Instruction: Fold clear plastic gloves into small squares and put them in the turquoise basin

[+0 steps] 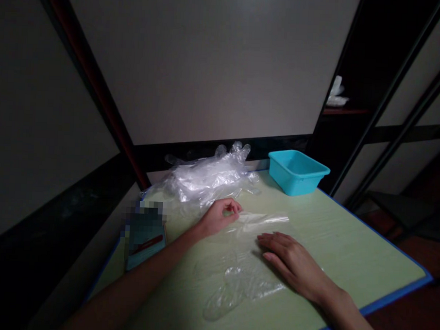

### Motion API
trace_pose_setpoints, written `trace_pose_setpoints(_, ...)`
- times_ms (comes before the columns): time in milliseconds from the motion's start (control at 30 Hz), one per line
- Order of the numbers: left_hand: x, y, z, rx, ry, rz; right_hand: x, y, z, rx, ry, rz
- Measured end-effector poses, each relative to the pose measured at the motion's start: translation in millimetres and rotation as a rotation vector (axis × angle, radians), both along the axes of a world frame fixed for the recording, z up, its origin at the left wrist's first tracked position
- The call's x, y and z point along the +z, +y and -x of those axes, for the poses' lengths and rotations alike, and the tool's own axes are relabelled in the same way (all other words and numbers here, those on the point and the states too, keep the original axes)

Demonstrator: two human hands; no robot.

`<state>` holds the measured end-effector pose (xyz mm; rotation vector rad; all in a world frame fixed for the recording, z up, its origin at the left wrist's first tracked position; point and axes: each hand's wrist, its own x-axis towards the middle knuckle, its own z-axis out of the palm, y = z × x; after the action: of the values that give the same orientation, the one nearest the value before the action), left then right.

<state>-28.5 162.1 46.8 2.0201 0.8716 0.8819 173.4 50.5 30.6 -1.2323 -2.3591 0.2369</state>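
Observation:
A clear plastic disposable glove lies spread on the table, its fingers pointing toward the near left. My left hand pinches the far edge of the clear plastic between thumb and fingertips. Flat over the right part of the glove rests my right hand, palm down with fingers stretched out. Beyond my left hand is a crumpled pile of clear plastic gloves. Transparency makes it hard to tell whether one or more layers lie under my hands.
The pale green table has a blue edge. At its far right corner stands a turquoise plastic basin. A teal book or pad with a dark red pen-like object lies at the left. Sliding cabinet doors rise behind the table.

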Motion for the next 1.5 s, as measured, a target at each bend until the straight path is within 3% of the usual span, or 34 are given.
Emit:
trace_pose_setpoints(133, 3.5, -17.9, 3.6, -0.124, -0.045, -0.015, 0.6, -0.4, 0.9, -0.001, -0.008, 0.014)
trace_pose_setpoints(400, -8.1, -29.6, 14.5, -0.335, 0.126, -0.153, 4.0, -4.4, 2.4, 0.014, -0.005, -0.020)
trace_pose_setpoints(600, -5.6, -35.9, 8.2, -0.201, 0.243, -0.342, 1.3, 1.2, 2.1, -0.054, -0.059, -0.075)
trace_pose_setpoints(767, -8.3, -42.9, 2.1, -0.217, 0.437, -0.520, 1.0, 10.1, 1.7, -0.063, -0.176, -0.039)
trace_pose_setpoints(1000, -15.5, -43.3, 0.1, -0.184, 0.427, -0.512, -1.9, 11.2, -4.0, -0.112, -0.152, 0.022)
trace_pose_setpoints(1300, -15.9, -44.3, 1.0, -0.125, 0.435, -0.496, -14.2, 4.1, -20.3, -0.454, -0.169, -0.071)
trace_pose_setpoints(1400, -10.3, -53.8, -1.2, -0.057, 0.529, -0.498, -10.5, 3.8, -15.0, -0.412, -0.188, -0.069)
trace_pose_setpoints(1500, -7.8, -65.7, -3.8, -0.029, 0.661, -0.485, -3.5, 3.8, -5.6, -0.256, -0.189, -0.016)
